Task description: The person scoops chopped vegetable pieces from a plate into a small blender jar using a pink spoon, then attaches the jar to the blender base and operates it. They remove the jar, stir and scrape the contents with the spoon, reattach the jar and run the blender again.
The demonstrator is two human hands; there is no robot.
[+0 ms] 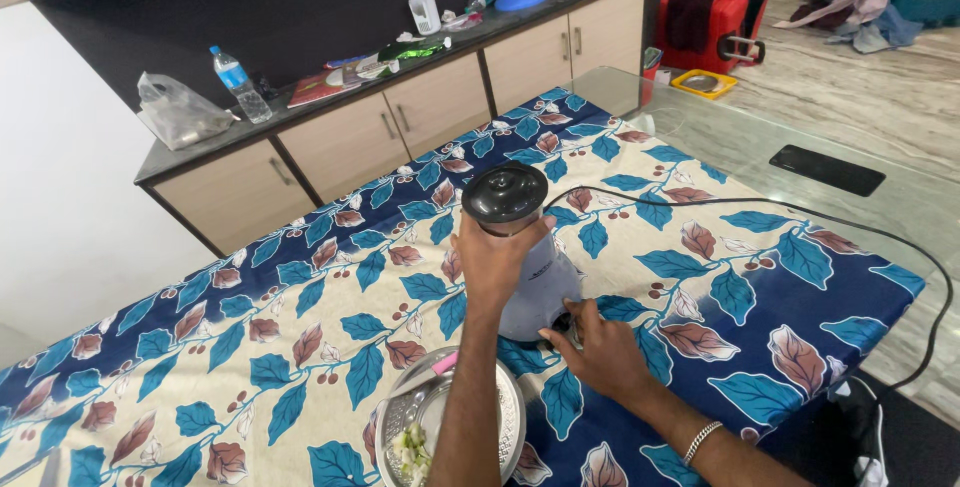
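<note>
A small electric mixer grinder (528, 277) was found upright near the middle of a table (700, 237) covered with a leaf-patterned cloth. The left hand (495, 262) was closed around the jar just beneath its dark domed lid (505, 195), fingers wrapped firmly. The right hand (590, 352) was curled at the front of the pale base, fingers apparently pinched on a control; the control itself was hidden. The unit was judged fairly heavy and rigid, its smooth plastic shell likely slippery, best steadied at the jar neck and base. A black power cord (800, 215) trailed off the table edge. A steel plate (440, 417) holding green scraps was partly cut off by the forearm.
</note>
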